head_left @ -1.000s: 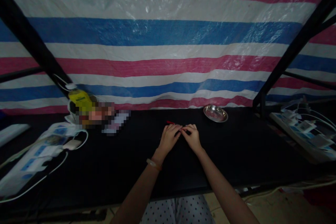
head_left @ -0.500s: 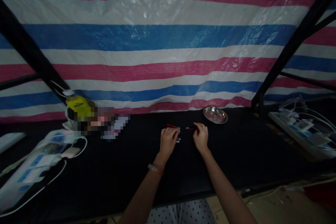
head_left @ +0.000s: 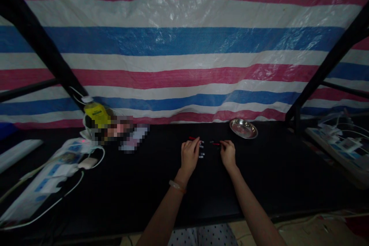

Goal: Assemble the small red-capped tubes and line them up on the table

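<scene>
My left hand (head_left: 190, 154) rests on the black tabletop (head_left: 121, 192), fingers bent and held together over several small slender pieces. A red piece (head_left: 191, 138) shows beyond its fingertips, and short silver pieces (head_left: 201, 156) lie at its right side. What those fingers grip, if anything, is hidden. My right hand (head_left: 228, 154) is closed in a pinch at the end of a thin red stick (head_left: 215, 144), which points left. A small dark piece (head_left: 212, 141) lies just beyond that stick. The pieces are too small and dim to name their kind.
A shallow round metal dish (head_left: 243, 128) stands behind my right hand. At left are a power strip (head_left: 53, 173) with cables, a yellow bottle (head_left: 98, 114) and blurred-out items. Another power strip (head_left: 343, 150) lies far right. A striped sheet (head_left: 184, 38) hangs behind.
The view has turned slightly left, so everything sits further right. My right hand's forefinger, stretched out before, has bent into a pinch on the red stick. My left hand stays over the small pieces.
</scene>
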Action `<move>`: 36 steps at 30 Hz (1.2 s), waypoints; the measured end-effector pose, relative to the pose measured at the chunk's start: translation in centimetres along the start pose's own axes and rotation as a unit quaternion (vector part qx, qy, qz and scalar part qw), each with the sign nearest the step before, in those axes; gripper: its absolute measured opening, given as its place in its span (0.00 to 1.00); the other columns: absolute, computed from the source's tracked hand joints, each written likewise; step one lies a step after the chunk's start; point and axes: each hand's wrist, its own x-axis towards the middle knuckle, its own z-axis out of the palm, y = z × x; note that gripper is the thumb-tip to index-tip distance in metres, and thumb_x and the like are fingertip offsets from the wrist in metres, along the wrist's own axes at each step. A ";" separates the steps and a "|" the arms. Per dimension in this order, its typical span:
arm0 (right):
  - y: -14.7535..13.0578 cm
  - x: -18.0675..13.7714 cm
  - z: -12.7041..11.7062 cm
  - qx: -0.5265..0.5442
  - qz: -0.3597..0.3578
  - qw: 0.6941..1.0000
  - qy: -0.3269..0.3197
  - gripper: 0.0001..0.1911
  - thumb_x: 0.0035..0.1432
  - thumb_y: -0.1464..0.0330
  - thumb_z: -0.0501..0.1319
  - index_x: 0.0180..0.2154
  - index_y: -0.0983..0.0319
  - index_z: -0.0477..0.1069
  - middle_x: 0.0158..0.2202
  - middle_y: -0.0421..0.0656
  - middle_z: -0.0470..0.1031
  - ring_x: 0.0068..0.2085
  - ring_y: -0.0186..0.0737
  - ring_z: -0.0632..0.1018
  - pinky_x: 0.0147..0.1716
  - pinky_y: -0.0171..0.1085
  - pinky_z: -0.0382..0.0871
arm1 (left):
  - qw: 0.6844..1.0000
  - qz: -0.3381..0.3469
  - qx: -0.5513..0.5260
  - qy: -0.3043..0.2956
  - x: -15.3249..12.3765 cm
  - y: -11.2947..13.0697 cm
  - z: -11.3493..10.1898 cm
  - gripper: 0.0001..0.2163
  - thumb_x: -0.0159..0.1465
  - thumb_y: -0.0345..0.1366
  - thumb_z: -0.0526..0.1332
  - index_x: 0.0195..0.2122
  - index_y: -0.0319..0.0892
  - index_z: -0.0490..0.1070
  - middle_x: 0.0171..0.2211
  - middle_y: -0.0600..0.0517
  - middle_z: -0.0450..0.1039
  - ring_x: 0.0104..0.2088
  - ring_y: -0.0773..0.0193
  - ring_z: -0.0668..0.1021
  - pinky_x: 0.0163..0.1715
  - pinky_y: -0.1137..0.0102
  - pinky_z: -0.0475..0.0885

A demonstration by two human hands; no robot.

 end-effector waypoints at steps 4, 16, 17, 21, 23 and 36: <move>-0.3 0.0 -0.2 0.024 0.029 0.999 -0.005 0.14 0.54 0.71 0.51 0.35 0.63 0.75 0.34 0.50 0.69 0.36 0.46 0.72 0.39 0.43 0.67 | 1.000 -0.015 -0.003 0.007 0.0 0.0 -0.1 0.12 0.66 0.36 0.51 0.44 0.43 0.72 0.38 0.48 0.76 0.38 0.62 0.75 0.41 0.64 0.65; -2.4 0.1 -0.6 0.165 0.072 0.981 0.071 0.14 0.57 0.61 0.54 0.39 0.64 0.67 0.35 0.47 0.71 0.37 0.43 0.73 0.40 0.42 0.67 | 0.996 0.053 0.032 0.068 -0.1 -0.2 0.2 0.08 0.65 0.33 0.54 0.41 0.42 0.72 0.35 0.51 0.77 0.37 0.63 0.74 0.39 0.66 0.65; -2.8 -0.1 -0.5 0.200 0.083 0.973 0.081 0.15 0.57 0.60 0.54 0.40 0.64 0.67 0.36 0.47 0.72 0.37 0.41 0.74 0.39 0.41 0.67 | 0.995 0.074 0.036 0.064 -0.2 -0.1 0.3 0.08 0.65 0.32 0.54 0.41 0.42 0.72 0.35 0.51 0.77 0.37 0.63 0.74 0.39 0.66 0.65; -4.9 -0.8 0.1 0.341 0.121 0.931 0.048 0.18 0.53 0.57 0.59 0.40 0.64 0.69 0.33 0.44 0.74 0.33 0.38 0.75 0.36 0.38 0.69 | 0.988 0.141 0.053 0.036 -0.3 0.2 0.3 0.08 0.64 0.32 0.55 0.42 0.43 0.72 0.37 0.52 0.77 0.38 0.64 0.74 0.40 0.66 0.64; -5.7 -1.1 0.2 0.390 0.145 0.909 0.021 0.17 0.50 0.58 0.62 0.37 0.64 0.71 0.32 0.44 0.75 0.31 0.38 0.76 0.34 0.38 0.70 | 0.986 0.155 0.056 0.025 -0.4 0.2 0.3 0.09 0.64 0.32 0.56 0.42 0.44 0.73 0.37 0.52 0.78 0.38 0.64 0.74 0.40 0.66 0.64; -6.5 -1.1 -0.2 0.487 0.230 0.841 -0.045 0.16 0.41 0.61 0.69 0.31 0.64 0.74 0.25 0.42 0.77 0.25 0.36 0.75 0.23 0.34 0.65 | 0.990 0.134 0.034 -0.016 -0.1 0.0 0.5 0.08 0.64 0.34 0.55 0.40 0.43 0.73 0.35 0.51 0.78 0.38 0.62 0.74 0.40 0.64 0.63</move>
